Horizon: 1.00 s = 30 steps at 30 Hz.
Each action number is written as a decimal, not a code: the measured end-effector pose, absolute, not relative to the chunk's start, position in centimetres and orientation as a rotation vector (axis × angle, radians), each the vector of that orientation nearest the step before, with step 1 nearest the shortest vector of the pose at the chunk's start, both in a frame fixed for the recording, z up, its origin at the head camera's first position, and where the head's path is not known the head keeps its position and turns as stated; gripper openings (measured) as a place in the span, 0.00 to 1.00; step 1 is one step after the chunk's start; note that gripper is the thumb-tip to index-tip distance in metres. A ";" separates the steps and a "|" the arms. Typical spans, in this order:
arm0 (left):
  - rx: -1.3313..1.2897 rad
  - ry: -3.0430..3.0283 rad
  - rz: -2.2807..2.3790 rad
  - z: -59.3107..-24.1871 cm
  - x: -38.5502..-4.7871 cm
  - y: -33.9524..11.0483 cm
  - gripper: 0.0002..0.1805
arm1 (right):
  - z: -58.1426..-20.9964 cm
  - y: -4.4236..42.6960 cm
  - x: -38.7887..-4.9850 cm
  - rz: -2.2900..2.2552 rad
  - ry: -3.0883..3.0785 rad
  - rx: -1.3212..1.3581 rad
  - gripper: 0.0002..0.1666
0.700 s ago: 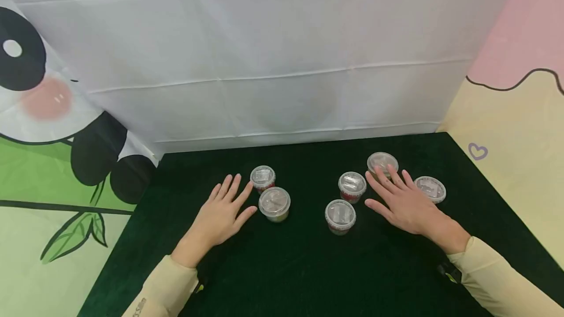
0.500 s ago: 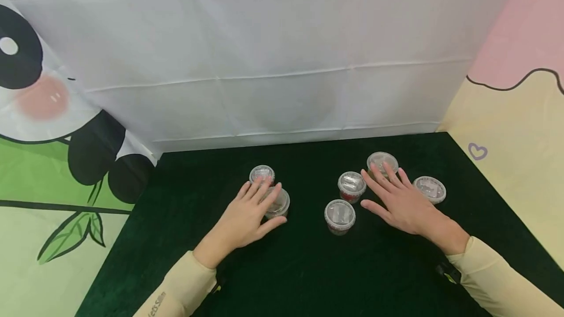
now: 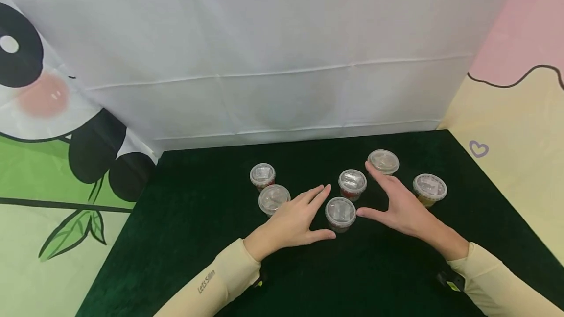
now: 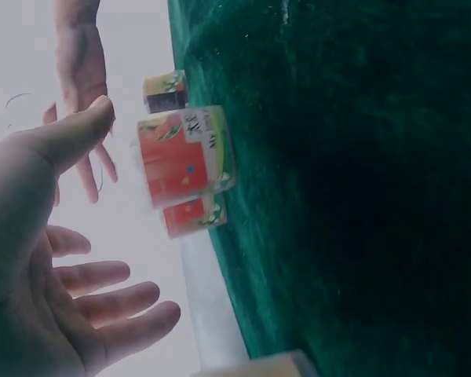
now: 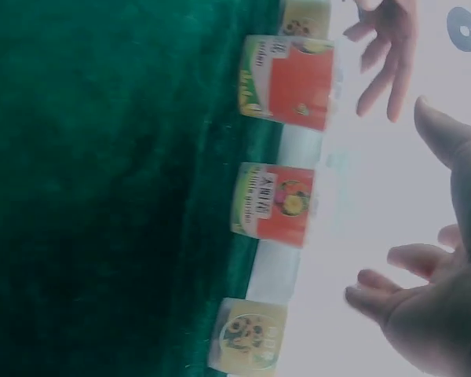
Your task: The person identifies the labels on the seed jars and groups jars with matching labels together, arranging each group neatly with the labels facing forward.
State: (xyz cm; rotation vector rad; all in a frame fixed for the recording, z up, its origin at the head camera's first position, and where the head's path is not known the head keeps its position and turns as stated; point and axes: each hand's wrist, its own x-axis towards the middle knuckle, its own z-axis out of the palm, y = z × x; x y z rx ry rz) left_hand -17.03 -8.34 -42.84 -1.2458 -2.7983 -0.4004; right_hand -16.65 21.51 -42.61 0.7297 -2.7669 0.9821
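Note:
My left hand (image 3: pixel 291 221), fingers extended and thumb apart, hovers just left of a small lidded cup (image 3: pixel 340 211). That cup has a red printed side in the left wrist view, where the cup (image 4: pixel 184 157) stands upright beyond my thumb and fingers. My right hand (image 3: pixel 405 209) is on the cup's other side, thumb tip close to its lid and index finger pointing at a far clear-lidded cup (image 3: pixel 384 161). Contact with either cup cannot be told. Another red cup (image 3: pixel 352 183) stands just behind the near one. Neither hand holds anything.
Left of them stand a red cup (image 3: pixel 262 175) and a clear-lidded cup (image 3: pixel 273 197), partly behind my left hand. A pale yellow cup (image 3: pixel 430 187) stands at the right. All are on a dark green cloth-covered table (image 3: pixel 198 199), with a white cloth wall (image 3: pixel 282 86) behind.
My left hand has swept right, past the two left cups, to the near red cup. My right hand has turned, its thumb now pointing left toward that cup. The cups have not visibly moved.

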 end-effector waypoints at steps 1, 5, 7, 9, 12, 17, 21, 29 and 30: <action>-1.237 -2.822 -0.411 -42.9 -17.1 -8.0 0.56 | -42.8 21.6 -16.6 1.004 -2.745 0.737 0.63; -1.208 -2.881 -0.505 -43.3 -17.6 -7.1 0.57 | -43.5 21.6 -16.5 1.152 -2.646 0.807 0.53; -1.210 -2.889 -0.552 -43.5 -17.7 -6.7 0.57 | -43.8 21.5 -16.5 1.250 -2.612 0.839 0.48; -1.223 -2.892 -0.584 -43.8 -17.8 -6.5 0.56 | -44.1 21.4 -16.4 1.336 -2.604 0.852 0.44; -1.244 -2.885 -0.615 -44.3 -17.6 -6.3 0.54 | -44.5 21.2 -16.1 1.415 -2.639 0.843 0.40; -1.236 -2.849 -0.602 -45.0 -17.1 -5.9 0.53 | -45.5 21.1 -15.8 1.515 -2.690 0.855 0.39; -1.211 -2.821 -0.579 -45.0 -17.0 -5.7 0.51 | -46.1 21.2 -15.9 1.630 -2.706 0.862 0.39; -1.233 -2.828 -0.498 -44.8 -17.6 -5.7 0.47 | -46.6 21.1 -16.5 1.709 -2.807 0.919 0.43; -1.235 -2.826 -0.497 -44.7 -17.7 -5.7 0.46 | -46.6 21.0 -16.6 1.708 -2.817 0.920 0.43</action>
